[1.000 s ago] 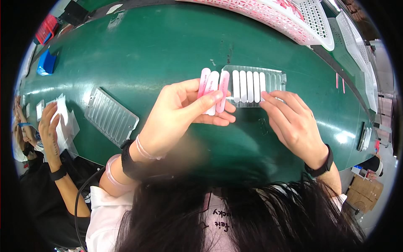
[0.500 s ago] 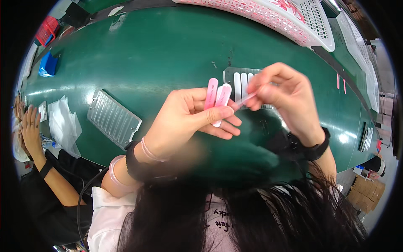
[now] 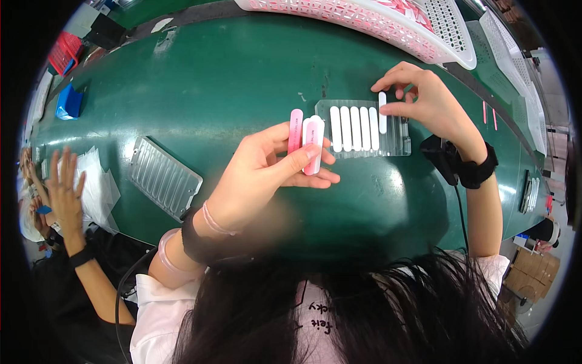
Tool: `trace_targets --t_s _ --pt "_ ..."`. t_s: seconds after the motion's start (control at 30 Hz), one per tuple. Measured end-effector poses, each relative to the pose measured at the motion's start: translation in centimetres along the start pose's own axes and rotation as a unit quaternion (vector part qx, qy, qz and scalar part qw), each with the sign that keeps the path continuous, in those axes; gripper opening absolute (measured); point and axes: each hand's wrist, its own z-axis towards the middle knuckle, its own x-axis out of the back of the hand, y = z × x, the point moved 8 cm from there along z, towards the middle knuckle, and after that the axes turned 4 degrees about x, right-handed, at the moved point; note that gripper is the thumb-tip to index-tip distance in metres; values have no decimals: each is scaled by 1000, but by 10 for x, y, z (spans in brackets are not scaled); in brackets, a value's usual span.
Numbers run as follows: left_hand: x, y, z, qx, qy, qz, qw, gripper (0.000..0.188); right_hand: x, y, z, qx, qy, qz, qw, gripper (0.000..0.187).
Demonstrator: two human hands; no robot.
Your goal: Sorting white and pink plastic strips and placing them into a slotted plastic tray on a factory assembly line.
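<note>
My left hand (image 3: 267,159) pinches a small bunch of flat, round-ended nail files (image 3: 313,136), pink and white, between thumb and fingers. One pink nail file (image 3: 296,124) stands a little apart on the bunch's left. My right hand (image 3: 433,103) has thumb and fingertips on a single white nail file (image 3: 382,125) over a clear slotted tray (image 3: 398,148). Several white nail files (image 3: 355,128) lie side by side in that tray's left slots. Just right of the held file, bare slots show. The fingers partly cover the tray's upper right corner.
Another clear slotted tray (image 3: 163,176) lies tilted on the green table (image 3: 230,73) at left, near clear plastic sheets (image 3: 100,188). A white basket (image 3: 364,30) of pink pieces stands at the back. A co-worker's hand (image 3: 68,194) reaches in at far left, near a blue holder (image 3: 70,102).
My right hand has moved from beside the left-hand bunch, carrying a nail file to the right over the tray. The co-worker's hand at left has shifted right.
</note>
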Motion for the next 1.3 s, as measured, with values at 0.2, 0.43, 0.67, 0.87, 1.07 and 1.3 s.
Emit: trace_targets --t_s 0.2,0.43,0.67,0.87,1.07,1.3 --pt "0 2 0 3 17 -8 1000 21 1 -19 -17 115 68 -67 989 34" --pt "0 -1 0 15 29 0 999 17 -48 -54 -24 28 13 353 935 19" --pt "5 -1 2 13 33 17 999 19 13 -47 -42 146 236 111 954 6" --pt "2 3 1 -5 29 14 999 23 -19 -49 -67 250 145 -273 918 21" --pt "-5 2 2 -34 -1 -19 999 28 -21 -59 -81 227 120 -286 923 27" --pt "-18 0 -1 -6 -70 32 997 26 -19 -56 -50 104 164 242 951 16"
